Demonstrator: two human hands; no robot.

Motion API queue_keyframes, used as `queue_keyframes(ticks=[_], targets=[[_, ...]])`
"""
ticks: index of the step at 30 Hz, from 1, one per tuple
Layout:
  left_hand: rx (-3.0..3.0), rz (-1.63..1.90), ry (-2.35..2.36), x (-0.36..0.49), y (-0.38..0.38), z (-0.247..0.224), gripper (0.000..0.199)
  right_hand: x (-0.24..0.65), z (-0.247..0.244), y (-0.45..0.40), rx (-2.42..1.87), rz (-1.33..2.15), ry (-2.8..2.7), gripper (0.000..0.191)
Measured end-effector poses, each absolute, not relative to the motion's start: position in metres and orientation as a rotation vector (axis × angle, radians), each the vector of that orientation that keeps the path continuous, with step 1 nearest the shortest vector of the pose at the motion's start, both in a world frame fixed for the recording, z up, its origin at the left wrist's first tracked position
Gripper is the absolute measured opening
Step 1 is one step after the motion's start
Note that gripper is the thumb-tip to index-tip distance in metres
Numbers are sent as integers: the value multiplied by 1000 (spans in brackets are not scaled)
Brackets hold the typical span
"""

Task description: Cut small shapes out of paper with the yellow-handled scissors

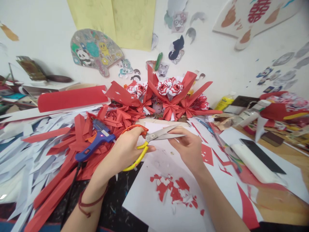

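Observation:
My left hand (pixel 129 145) is closed around the scissors (pixel 163 133), which have one yellow and one orange handle. Their blades are parted and point to the right. At the blade tips my right hand (pixel 187 145) is pinched closed; whatever is between its fingers is hidden. Below both hands, a heap of red and white paper scraps (pixel 175 190) lies on a white sheet (pixel 142 199). A blue glue gun (pixel 96 143) rests on folded red paper strips (pixel 79 129), left of my left hand.
Red and white paper bouquets (pixel 169 90) stand against the wall. White paper strips (pixel 33 154) pile up at the left near a red roll (pixel 72 98). On the right lie a black phone-like slab (pixel 262 154), a white roll (pixel 257 164) and a yellow bottle (pixel 224 101).

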State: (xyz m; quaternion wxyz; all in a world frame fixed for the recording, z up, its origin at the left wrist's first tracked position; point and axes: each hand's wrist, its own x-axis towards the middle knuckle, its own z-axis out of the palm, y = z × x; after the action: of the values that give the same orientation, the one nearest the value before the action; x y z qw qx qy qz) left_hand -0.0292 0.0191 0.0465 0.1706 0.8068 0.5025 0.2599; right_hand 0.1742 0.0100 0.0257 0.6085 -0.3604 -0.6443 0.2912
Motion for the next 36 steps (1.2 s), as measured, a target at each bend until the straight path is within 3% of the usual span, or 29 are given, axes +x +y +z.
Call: queue_keyframes(ticks=[17, 36], targets=[[2295, 773, 1417, -29, 20, 43, 33, 174, 24, 11, -869, 665, -1459, 14], [2226, 798, 1413, -22, 17, 42, 41, 172, 24, 9, -881, 764, -1366, 13]])
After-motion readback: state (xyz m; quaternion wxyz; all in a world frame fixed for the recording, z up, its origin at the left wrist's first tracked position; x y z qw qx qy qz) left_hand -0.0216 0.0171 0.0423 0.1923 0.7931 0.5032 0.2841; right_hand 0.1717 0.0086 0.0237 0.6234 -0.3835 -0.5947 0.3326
